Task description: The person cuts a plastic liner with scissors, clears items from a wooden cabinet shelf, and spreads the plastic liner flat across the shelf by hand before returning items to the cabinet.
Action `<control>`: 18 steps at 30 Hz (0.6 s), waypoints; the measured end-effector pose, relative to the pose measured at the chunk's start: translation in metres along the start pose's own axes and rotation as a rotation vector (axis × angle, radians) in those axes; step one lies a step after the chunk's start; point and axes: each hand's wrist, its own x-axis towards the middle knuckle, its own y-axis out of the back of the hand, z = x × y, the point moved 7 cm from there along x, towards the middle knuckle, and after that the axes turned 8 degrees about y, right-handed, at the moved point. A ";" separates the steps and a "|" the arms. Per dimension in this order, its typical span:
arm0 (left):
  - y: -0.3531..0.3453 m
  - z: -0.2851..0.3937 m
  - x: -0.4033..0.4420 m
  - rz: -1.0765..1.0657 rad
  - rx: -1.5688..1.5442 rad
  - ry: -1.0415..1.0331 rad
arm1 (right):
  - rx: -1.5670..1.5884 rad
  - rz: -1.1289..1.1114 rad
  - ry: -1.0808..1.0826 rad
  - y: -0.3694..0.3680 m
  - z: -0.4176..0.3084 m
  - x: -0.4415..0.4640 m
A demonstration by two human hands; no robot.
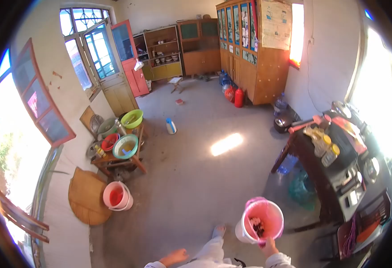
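Observation:
My right hand [269, 248] grips the near rim of a white bucket [245, 233] with a pink liner, its fingers closed at the edge. Inside the bucket lies some dark and pale waste [257, 227]. The bucket is held in front of me to the right, above the grey floor. At the bottom of the view, my left hand [174, 257] hangs beside my leg with nothing visible in it. Its fingers look loosely extended, though they are small and slightly blurred.
Left: a low wooden table [139, 163] with basins, a second bucket [129, 203] and a round wooden board [86, 196]. A blue-white bottle [171, 127] stands on the floor. Right: a cluttered dark table [325, 178] and a chair [343, 236]. Cabinets [267, 71] line the back.

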 end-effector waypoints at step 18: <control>0.009 0.108 0.226 -0.108 -0.019 0.349 | 0.785 0.584 -0.241 0.087 -0.037 0.419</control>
